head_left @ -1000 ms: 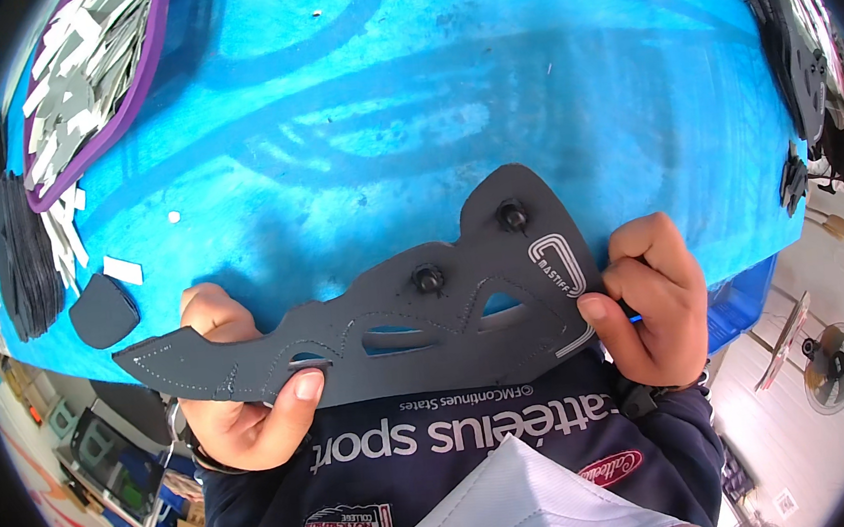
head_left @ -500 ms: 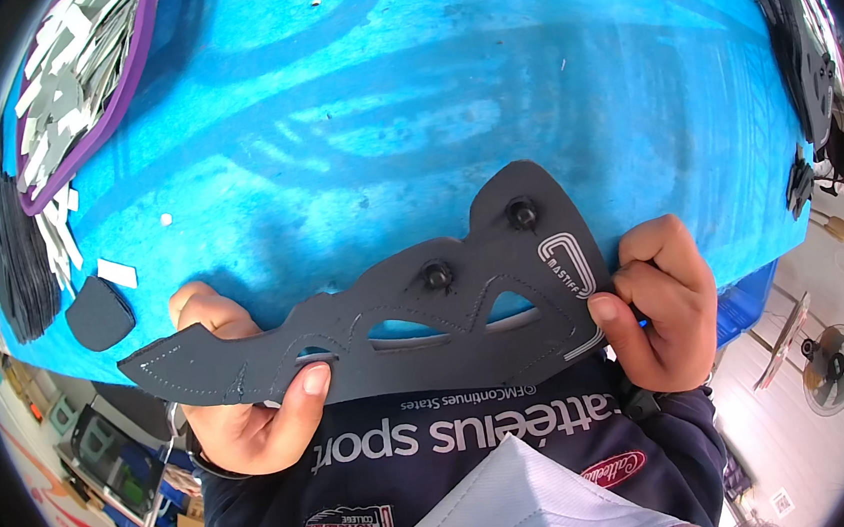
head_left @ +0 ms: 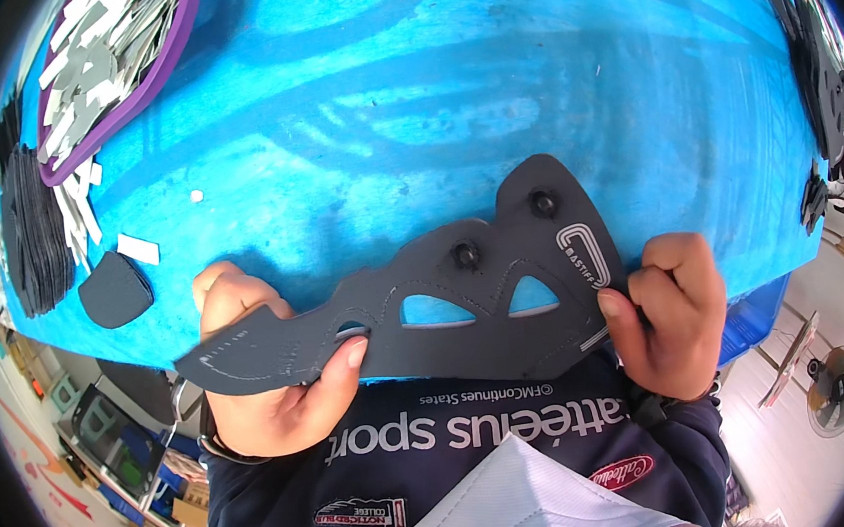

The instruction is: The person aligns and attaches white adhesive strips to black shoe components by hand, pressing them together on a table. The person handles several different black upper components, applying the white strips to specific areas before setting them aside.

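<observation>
1. Shift since the earlier frame: the panel's left end, with the left hand (head_left: 280, 416), has come in toward its right end; more blue shows through the cut-outs.
2. Floor (head_left: 779, 445), pale; a round fan (head_left: 835, 390) and blue crate (head_left: 749, 325) at right.
3. Table (head_left: 692, 139), bright blue, smooth, marked with darker curving bands.
4. Basket (head_left: 162, 87), purple-rimmed, upper left, heaped with white and grey strips.
5. Panel (head_left: 420, 352), charcoal, matt, flexible-looking sheet, held above the table's near edge, before the sweatshirt (head_left: 291, 486); scalloped upper edge, stitch-like dotted lines, three cut-outs, pale print at right.
6. Left hand: thumb on the panel's front, other fingers behind, gripping. Right hand (head_left: 662, 313): thumb and curled fingers pinching the right edge.
7. Patch (head_left: 115, 293), black, rounded; white slip (head_left: 139, 250) just beside.
8. Studs (head_left: 543, 203), two, black, domed, on the panel.
</observation>
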A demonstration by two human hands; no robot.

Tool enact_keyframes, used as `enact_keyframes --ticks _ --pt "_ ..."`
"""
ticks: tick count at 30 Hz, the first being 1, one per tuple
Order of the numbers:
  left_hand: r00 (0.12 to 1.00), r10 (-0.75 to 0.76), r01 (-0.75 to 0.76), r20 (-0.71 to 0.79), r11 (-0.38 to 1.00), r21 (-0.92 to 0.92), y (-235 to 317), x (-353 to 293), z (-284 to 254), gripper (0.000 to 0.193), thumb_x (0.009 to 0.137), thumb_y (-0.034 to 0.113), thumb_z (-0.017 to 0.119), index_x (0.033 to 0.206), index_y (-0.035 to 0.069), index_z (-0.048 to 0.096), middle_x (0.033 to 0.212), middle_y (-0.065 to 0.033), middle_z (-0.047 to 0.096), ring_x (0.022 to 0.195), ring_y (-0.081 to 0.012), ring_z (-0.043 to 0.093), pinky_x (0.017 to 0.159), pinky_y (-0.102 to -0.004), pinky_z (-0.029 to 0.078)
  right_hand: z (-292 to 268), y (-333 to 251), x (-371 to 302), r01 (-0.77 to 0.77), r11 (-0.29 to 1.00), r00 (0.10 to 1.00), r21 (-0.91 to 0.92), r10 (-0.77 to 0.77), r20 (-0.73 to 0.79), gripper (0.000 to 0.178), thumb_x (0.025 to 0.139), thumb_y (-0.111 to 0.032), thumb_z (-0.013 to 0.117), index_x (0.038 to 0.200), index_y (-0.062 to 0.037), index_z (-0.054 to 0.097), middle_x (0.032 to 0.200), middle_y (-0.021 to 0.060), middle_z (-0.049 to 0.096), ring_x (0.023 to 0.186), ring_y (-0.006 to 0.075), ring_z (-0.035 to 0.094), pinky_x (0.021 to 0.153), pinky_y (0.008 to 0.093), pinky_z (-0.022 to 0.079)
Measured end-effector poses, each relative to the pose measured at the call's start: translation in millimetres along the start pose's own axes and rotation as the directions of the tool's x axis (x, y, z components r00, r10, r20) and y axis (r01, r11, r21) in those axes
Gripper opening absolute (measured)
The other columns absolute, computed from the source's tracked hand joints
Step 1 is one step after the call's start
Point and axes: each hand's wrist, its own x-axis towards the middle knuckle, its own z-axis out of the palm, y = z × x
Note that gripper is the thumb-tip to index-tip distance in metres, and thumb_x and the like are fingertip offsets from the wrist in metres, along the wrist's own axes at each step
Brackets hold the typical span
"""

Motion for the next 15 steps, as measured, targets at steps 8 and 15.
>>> enact_keyframes --ticks 8,15 --pt "1.0 -0.01 0.007 -0.018 0.985 -0.171 -1 0 -2 0.02 0.067 0.011 0.078 0.076 0.004 0.062 0.072 -0.0056 0.048 0.065 -0.0234 0.046 0.064 -0.0384 0.033 -7 10 -6 0.102 0.976 0.992 0.193 -0.084 -0.097 0.023 0.071 -0.012 0.077 0.073 -0.0017 0.057 0.082 0.0098 0.049 0.068 0.0212 0.052 0.054 0.03 0.04" --pt "0.968 -0.251 0.163 0.005 0.612 -0.774 29 -14 5 0.031 0.078 0.001 0.074 0.104 0.0 0.057 0.1 -0.011 0.063 0.089 -0.0166 0.062 0.078 -0.0278 0.048 -3 -19 -21 -0.016 0.443 0.979 0.897 0.19 -0.077 0.023 0.079 0.001 0.071 0.096 -0.0026 0.056 0.104 0.013 0.056 0.092 0.0182 0.059 0.078 0.0285 0.047"
